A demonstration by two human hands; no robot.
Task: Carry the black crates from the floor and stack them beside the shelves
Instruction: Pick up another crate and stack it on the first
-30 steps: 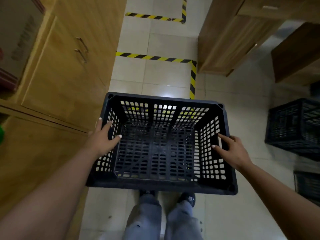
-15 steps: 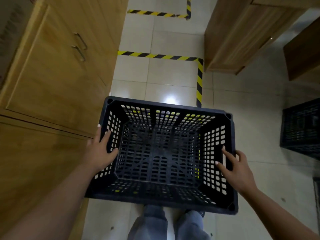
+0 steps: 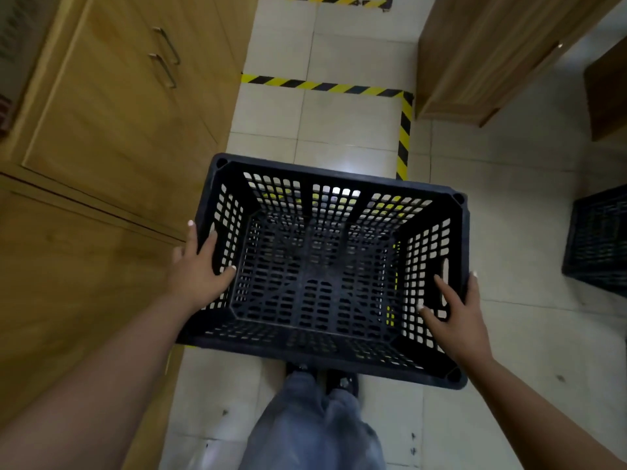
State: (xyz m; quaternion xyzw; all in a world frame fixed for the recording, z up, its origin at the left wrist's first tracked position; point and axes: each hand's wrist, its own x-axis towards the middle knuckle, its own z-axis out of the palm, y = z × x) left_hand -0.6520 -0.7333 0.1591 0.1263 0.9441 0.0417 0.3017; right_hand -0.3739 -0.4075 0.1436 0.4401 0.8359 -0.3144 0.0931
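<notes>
I hold an empty black perforated crate point(image 3: 325, 178) level in front of me, above the tiled floor. My left hand point(image 3: 200, 269) grips its left wall, thumb inside and fingers over the rim. My right hand point(image 3: 454, 313) clasps the right wall beside the handle slot. A second black crate point(image 3: 597, 242) stands on the floor at the right edge, partly cut off by the frame.
A wooden cabinet point(image 3: 112, 113) with two metal handles runs along my left. Another wooden unit point(image 3: 481, 56) stands at the back right. Yellow-black floor tape point(image 3: 322, 86) crosses the tiles ahead and turns down toward the crate. My legs and shoes show below the crate.
The view has advanced and swung left: the tape line sits closer, and the right floor crate has slid toward the frame edge. Both hands keep their grip on the carried crate.
</notes>
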